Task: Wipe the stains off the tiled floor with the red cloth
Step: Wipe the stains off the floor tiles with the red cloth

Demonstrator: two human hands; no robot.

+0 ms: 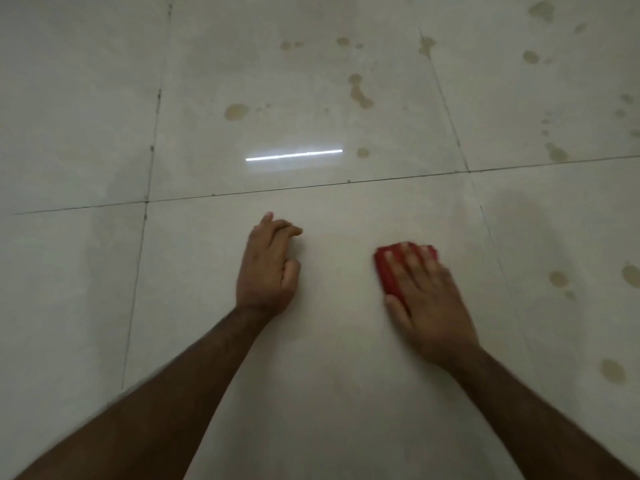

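Note:
The red cloth (388, 271) lies folded on the pale tiled floor (329, 393), mostly covered by my right hand (427, 299). That hand presses flat on it with straight, spread fingers and looks blurred. My left hand (268, 268) rests on the floor to the left of the cloth, fingers loosely curled and holding nothing. Brownish stains mark the tiles: one round stain (236, 111) on the far tile, a long stain (358, 91) further right, and several spots (558, 278) on the tile to the right of the cloth.
Dark grout lines (277, 190) cross the floor between large glossy tiles. A bright strip of reflected light (294, 155) shows on the far tile. More stains dot the far right tile (531, 57) and the near right (612, 371).

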